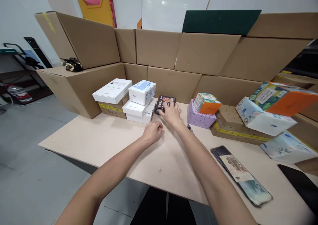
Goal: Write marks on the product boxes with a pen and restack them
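My right hand reaches over a black box with a food picture and white lettering, which lies at the back of the table. Its fingers are apart, touching the top and front of the box and hiding part of it. Close to it on the left, my left hand rests on the tabletop in a loose fist, with nothing visible in it. White boxes stand left of the black box, topped by a pack of tissues. To the right, a purple box carries an orange and green box.
Cardboard boxes wall the back and left. On the right are a brown box with yellow tape, stacked tissue packs, a pen, banknotes on a dark phone-like slab, and a black flat object. Another white box sits left.
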Available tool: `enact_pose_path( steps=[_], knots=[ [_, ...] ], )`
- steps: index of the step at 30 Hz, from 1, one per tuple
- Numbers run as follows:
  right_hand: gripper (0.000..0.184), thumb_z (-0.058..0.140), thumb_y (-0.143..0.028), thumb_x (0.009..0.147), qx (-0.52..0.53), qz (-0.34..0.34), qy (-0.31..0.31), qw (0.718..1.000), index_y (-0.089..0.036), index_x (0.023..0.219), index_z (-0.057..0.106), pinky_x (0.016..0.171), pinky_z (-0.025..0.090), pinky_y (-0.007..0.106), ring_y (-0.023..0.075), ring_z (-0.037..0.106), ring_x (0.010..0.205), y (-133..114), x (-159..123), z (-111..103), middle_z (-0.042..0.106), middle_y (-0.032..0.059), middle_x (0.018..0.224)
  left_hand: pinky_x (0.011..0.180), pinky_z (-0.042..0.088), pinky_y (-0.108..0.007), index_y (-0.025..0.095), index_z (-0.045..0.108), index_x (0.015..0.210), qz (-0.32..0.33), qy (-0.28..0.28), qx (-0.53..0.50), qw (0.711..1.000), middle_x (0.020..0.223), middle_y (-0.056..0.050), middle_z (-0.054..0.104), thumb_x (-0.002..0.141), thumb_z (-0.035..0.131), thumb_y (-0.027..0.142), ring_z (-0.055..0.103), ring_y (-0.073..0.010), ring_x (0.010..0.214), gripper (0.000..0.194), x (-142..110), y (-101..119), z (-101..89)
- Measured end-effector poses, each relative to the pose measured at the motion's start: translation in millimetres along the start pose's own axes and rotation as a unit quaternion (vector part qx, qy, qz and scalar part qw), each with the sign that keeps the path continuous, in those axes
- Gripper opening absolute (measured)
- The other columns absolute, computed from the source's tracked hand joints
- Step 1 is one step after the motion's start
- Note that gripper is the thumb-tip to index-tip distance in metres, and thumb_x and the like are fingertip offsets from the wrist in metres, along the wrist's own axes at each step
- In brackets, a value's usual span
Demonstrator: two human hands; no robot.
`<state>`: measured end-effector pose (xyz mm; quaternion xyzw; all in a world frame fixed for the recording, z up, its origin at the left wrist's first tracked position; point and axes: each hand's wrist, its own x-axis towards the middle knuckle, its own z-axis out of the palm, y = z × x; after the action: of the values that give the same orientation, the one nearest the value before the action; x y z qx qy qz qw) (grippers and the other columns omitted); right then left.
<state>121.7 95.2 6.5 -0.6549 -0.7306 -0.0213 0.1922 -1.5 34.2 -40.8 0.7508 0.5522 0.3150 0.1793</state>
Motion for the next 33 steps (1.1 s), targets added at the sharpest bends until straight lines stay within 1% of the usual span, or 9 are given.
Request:
enact_pose_path(
  steps=[5,13,19,23,25,27,30,31,33],
  knots=[
    [0.064,0.037,-0.064,0.090,0.033,0.090,-0.030,0.995,-0.021,0.133,0.057,0.096,0.032,0.074,0.0457,0.035,0.131,-16.5,28.4,18.8,0.036,0.0208,0.150,0.085,0.051,-0.035,0.022,0.072,0.080,0.016,-0.019,0.043,0.999,0.088,-0.007,0.073,0.078,0.053,0.010,0.067,-0.0257,0.089,0.022,-2.5,-1.4,-0.9],
    [0.072,0.052,-0.062,0.080,0.041,0.133,-0.038,0.989,-0.015,0.135,0.050,0.093,0.040,0.066,0.0426,0.041,0.125,-4.0,27.7,8.7,0.047,0.0221,0.137,0.082,0.050,-0.034,0.023,0.070,0.079,0.027,-0.001,0.023,0.999,0.087,-0.006,0.072,0.078,0.054,0.010,0.066,-0.0244,0.088,0.021,-4.8,-1.1,-2.6],
    [0.061,0.055,-0.060,0.077,0.050,0.059,-0.062,0.995,-0.020,0.124,0.055,0.094,0.042,0.064,0.0409,0.042,0.125,15.3,-29.1,-18.4,0.048,0.0176,0.138,0.096,0.048,-0.035,0.020,0.064,0.105,0.043,0.093,-0.033,0.994,0.106,-0.008,0.069,0.082,0.048,0.009,0.062,-0.0232,0.104,0.030,-2.8,1.1,-7.1],
    [0.059,0.062,-0.059,0.074,0.088,-0.039,-0.118,0.988,-0.025,0.121,0.056,0.103,0.039,0.058,0.0383,0.034,0.137,45.6,-84.8,-42.6,0.036,0.0129,0.151,0.101,0.047,-0.036,0.017,0.053,0.127,0.056,0.145,-0.099,0.983,0.126,-0.011,0.063,0.086,0.043,0.009,0.059,-0.0219,0.116,0.043,-2.4,3.5,-8.2],
    [0.062,0.067,-0.055,0.073,0.109,-0.116,-0.142,0.977,-0.026,0.126,0.055,0.110,0.033,0.055,0.0360,0.027,0.144,64.3,-109.0,-56.1,0.029,0.0115,0.157,0.105,0.044,-0.038,0.016,0.053,0.130,0.070,0.157,-0.117,0.978,0.131,-0.012,0.062,0.089,0.043,0.012,0.057,-0.0229,0.121,0.043,-3.6,6.5,-10.5],
    [0.069,0.067,-0.058,0.074,0.122,-0.122,-0.108,0.979,-0.025,0.133,0.051,0.112,0.032,0.052,0.0352,0.026,0.145,82.1,-127.1,-68.0,0.027,0.0135,0.158,0.105,0.043,-0.038,0.016,0.055,0.131,0.071,0.145,-0.107,0.981,0.132,-0.012,0.062,0.092,0.043,0.016,0.058,-0.0239,0.121,0.041,-5.0,10.1,-15.2],
    [0.058,0.049,-0.067,0.086,0.142,0.015,-0.066,0.987,-0.020,0.121,0.057,0.096,0.046,0.047,0.0329,0.056,0.120,100.9,-141.9,-78.2,0.059,0.0167,0.129,0.097,0.046,-0.038,0.018,0.059,0.130,0.020,0.106,-0.094,0.990,0.118,-0.011,0.070,0.094,0.045,0.026,0.064,-0.0256,0.106,0.039,-4.8,12.9,-25.1],
    [0.055,0.041,-0.068,0.089,0.147,0.061,-0.085,0.984,-0.020,0.109,0.061,0.087,0.048,0.044,0.0311,0.064,0.104,104.2,-144.0,-78.8,0.067,0.0145,0.111,0.093,0.046,-0.037,0.019,0.061,0.128,-0.003,0.092,-0.098,0.991,0.110,-0.010,0.072,0.094,0.047,0.030,0.065,-0.0260,0.101,0.038,-3.7,12.6,-28.3],
    [0.056,0.033,-0.071,0.091,0.149,0.105,-0.143,0.973,-0.022,0.084,0.060,0.074,0.048,0.040,0.0278,0.067,0.078,107.0,-145.3,-76.0,0.070,0.0096,0.078,0.082,0.047,-0.034,0.018,0.069,0.115,-0.039,0.061,-0.115,0.991,0.089,-0.008,0.073,0.094,0.048,0.039,0.065,-0.0261,0.089,0.036,-0.4,10.0,-33.2]
  ],
)
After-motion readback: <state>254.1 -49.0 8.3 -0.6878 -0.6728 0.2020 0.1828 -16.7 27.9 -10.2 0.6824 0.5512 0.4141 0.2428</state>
